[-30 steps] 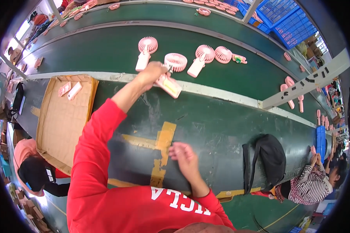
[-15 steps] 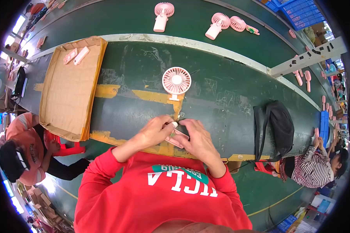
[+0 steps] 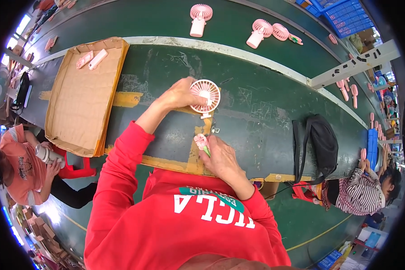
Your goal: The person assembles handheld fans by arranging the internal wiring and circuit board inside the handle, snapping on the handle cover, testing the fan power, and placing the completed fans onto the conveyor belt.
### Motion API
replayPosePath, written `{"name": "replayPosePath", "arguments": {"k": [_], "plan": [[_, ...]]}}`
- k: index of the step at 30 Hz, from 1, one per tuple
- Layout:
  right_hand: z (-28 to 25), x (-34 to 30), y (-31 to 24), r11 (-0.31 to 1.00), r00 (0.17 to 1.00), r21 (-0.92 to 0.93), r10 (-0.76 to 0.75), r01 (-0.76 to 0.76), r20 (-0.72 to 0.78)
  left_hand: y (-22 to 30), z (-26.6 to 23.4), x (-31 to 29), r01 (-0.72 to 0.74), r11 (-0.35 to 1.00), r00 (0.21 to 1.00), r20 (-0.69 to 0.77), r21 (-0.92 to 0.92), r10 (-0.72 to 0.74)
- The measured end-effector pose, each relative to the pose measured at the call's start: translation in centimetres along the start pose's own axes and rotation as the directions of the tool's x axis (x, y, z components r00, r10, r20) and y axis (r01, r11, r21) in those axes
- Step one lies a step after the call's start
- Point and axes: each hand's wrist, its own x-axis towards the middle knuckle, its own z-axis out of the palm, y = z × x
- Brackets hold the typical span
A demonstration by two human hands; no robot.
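Just ahead of me on the bench is a small pink-white round fan head (image 3: 207, 87) with a short stub at its bottom. My left hand (image 3: 177, 95) grips its left side, the thumb across the front grille and the other fingers behind it. Nearer to me, my right hand (image 3: 225, 159) is closed around an open pink fan handle shell (image 3: 200, 140), and a bit of green shows in it by the fingers. Most of the shell is hidden under that hand. A small light-coloured piece with a thin wire (image 3: 216, 130) lies between the two hands.
A shallow cardboard tray (image 3: 78, 117) with two pink handle parts (image 3: 98, 59) stands at left. At right lies a black bag (image 3: 318, 148). Beyond the bench rail, pink fans (image 3: 198, 27) rest on a green belt. Co-workers sit at both sides; a metal post (image 3: 355, 65) rises far right.
My left hand has left the handle shell and gone forward onto the fan head. My right hand keeps the shell, now turned. The left co-worker now holds a pale cylindrical object.
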Motion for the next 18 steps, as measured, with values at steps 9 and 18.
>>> {"name": "replayPosePath", "arguments": {"k": [9,18], "plan": [[-1.4,0.4,3.1,0.647,0.942,0.685,0.227,-0.335,0.246,-0.4,-2.6,-5.8,-0.088,0.731,0.965,-0.241,-0.676,-0.107],[-1.7,0.9,3.0,0.119,0.819,0.819,0.225,-0.561,0.528,5.3,-0.3,-10.5,-0.095,0.553,0.994,-0.044,-0.828,0.104]]}}
